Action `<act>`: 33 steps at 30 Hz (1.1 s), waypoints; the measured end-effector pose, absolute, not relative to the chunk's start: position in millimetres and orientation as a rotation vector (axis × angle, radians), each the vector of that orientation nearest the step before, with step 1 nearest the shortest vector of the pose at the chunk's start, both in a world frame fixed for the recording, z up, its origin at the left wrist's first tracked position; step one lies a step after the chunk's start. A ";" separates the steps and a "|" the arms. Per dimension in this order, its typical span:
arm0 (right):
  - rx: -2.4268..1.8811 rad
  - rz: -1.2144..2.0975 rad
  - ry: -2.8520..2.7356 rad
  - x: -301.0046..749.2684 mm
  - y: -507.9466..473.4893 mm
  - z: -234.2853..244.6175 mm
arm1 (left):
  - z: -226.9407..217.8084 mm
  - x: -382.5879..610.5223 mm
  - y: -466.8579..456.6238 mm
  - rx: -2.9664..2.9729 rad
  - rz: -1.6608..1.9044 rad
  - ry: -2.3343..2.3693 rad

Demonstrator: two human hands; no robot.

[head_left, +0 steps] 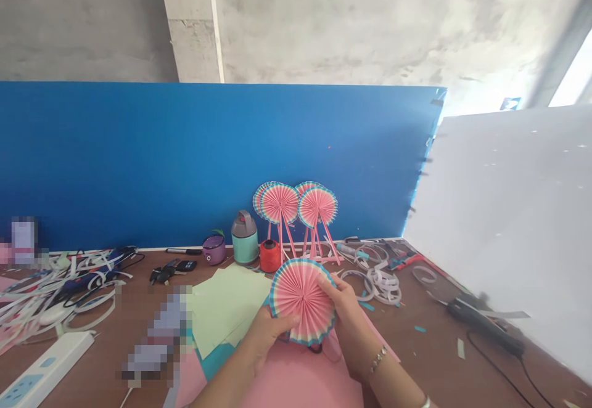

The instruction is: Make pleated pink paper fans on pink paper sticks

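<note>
A round pleated paper fan (301, 306), pink with a cream band and a blue edge, is held upright over the table between my two hands. My left hand (269, 333) grips its lower left, the thumb lying across the pleats. At the upper right edge, my right hand (345, 303) pinches it with the thumb on the front. The fingers behind the disc are mostly hidden. Beneath lie sheets of pink paper (296, 380), with pale green paper (226, 303) to the left. Behind, several similar pleated discs (318, 206) stand on pink stick legs (327, 244).
A teal and grey container (245, 241), a purple pot (214, 250) and a red spool (269, 256) stand near the blue partition (185, 155). White strips (386, 285) and a corded black tool (485, 328) lie right. At left are tangled strips (50, 309) and a power strip (49, 371).
</note>
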State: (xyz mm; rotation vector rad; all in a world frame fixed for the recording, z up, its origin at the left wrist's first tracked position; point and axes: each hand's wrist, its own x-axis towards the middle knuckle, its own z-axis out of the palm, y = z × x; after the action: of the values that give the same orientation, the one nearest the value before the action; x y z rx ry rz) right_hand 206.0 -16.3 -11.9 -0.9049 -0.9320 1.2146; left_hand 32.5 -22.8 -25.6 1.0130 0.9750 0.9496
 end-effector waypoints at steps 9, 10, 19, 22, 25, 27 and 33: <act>-0.943 1.207 -0.892 203.1 -18.7 -5.4 | -16.6 39.7 -32.0 0.776 0.961 0.777; -0.947 1.202 -0.891 203.2 -19.3 -4.3 | -15.0 39.5 -32.8 0.771 0.961 0.773; -0.796 1.250 -0.902 204.8 -21.4 0.4 | -23.2 35.9 -25.0 0.541 0.997 0.806; -0.793 1.240 -0.890 204.5 -20.3 -2.3 | -25.6 35.6 -23.5 0.451 0.979 0.765; -0.787 1.246 -0.881 203.6 -19.7 -3.3 | -27.0 35.1 -22.4 0.406 0.978 0.736; -0.772 1.272 -0.869 203.2 -19.7 -3.3 | -27.2 34.8 -21.7 0.401 1.003 0.722; -0.764 1.281 -0.837 206.0 -17.8 -9.5 | -25.1 35.4 -21.3 0.386 1.054 0.744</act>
State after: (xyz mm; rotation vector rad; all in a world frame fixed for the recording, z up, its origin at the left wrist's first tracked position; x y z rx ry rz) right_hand 206.0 -17.8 -9.5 -0.7635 -0.8368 1.2814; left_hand 35.4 -21.3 -25.1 0.3865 0.7443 1.0543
